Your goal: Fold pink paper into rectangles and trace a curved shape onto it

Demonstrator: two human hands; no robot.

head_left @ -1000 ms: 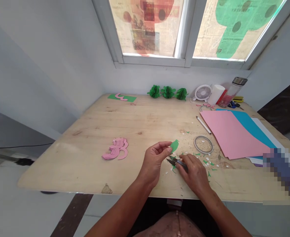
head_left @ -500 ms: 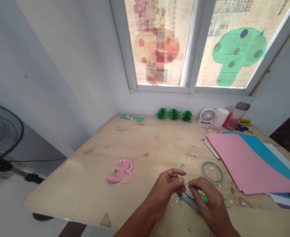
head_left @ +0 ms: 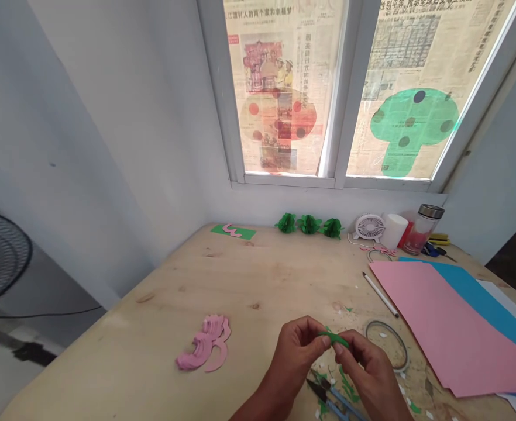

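Between my hands a small strip of green paper (head_left: 337,338) is stretched, pinched at both ends. My left hand (head_left: 299,346) has thumb and forefinger closed on its left end. At the other end, my right hand (head_left: 367,356) grips it the same way. Just below, blue-handled scissors (head_left: 328,397) lie on the table with dark blades pointing left, partly covered by my right hand. Green paper scraps (head_left: 349,386) are scattered around them. A roll of tape (head_left: 389,345) lies beside my right hand.
Pink cut-out paper pieces (head_left: 207,345) are piled on the wooden table (head_left: 152,356) to the left. Pink sheets (head_left: 442,321) and blue sheets lie right, near a white pen (head_left: 381,295). Green paper ornaments (head_left: 308,224), a small fan (head_left: 369,227) and a glass bottle (head_left: 423,229) stand at the back.
My hands have come together, and the green paper strip now shows plainly between them. The view has tilted up, so the table things sit lower and more of the scissors shows.
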